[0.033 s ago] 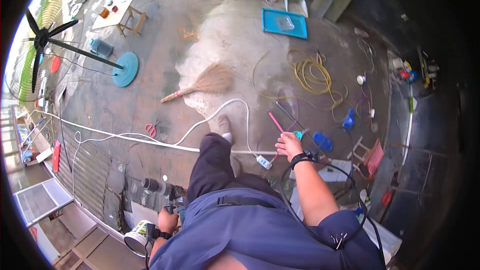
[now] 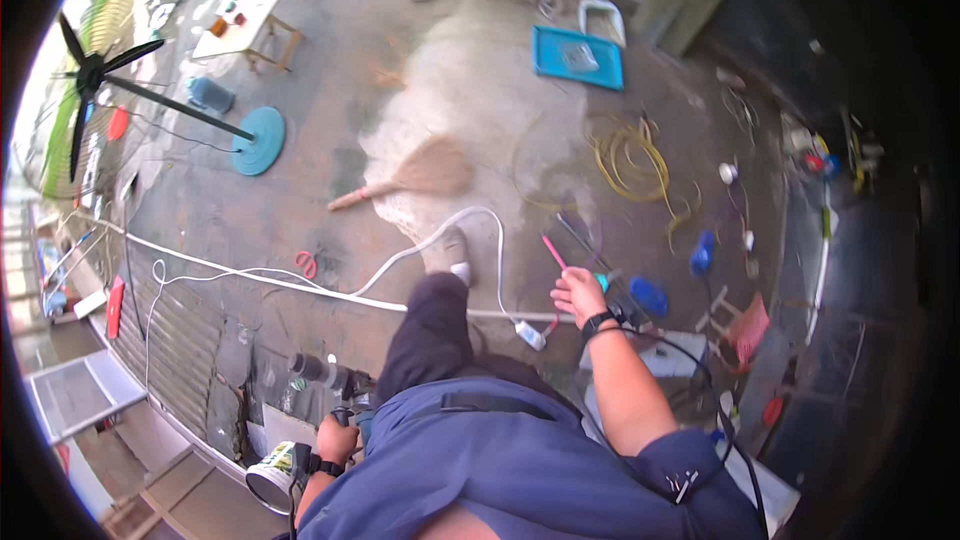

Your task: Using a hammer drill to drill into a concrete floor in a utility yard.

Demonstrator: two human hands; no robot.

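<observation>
My left hand (image 2: 337,436) grips the black handle (image 2: 345,415) of a tool at the lower left, whose bulky dark grey, cylindrical body (image 2: 325,372) lies just beyond it. A white bucket (image 2: 270,485) is beside that wrist. My right hand (image 2: 578,292) hangs over the floor with its fingers apart and slightly curled, near a pink rod (image 2: 552,248), a dark rod (image 2: 572,232) and a white power strip (image 2: 530,334). Whether it touches the pink rod I cannot tell. Black cables (image 2: 690,360) run by my right arm.
A straw broom (image 2: 425,165), white cords (image 2: 230,265), red scissors (image 2: 307,265) and coiled yellow hose (image 2: 625,155) lie on the floor (image 2: 300,200). A standing fan (image 2: 90,80), small table (image 2: 240,15), blue tray (image 2: 555,55), blue slippers (image 2: 648,295) and chair (image 2: 740,330) surround me.
The view has shifted a little, so the surroundings sit slightly further right, with some blur. My hands keep much the same pose.
</observation>
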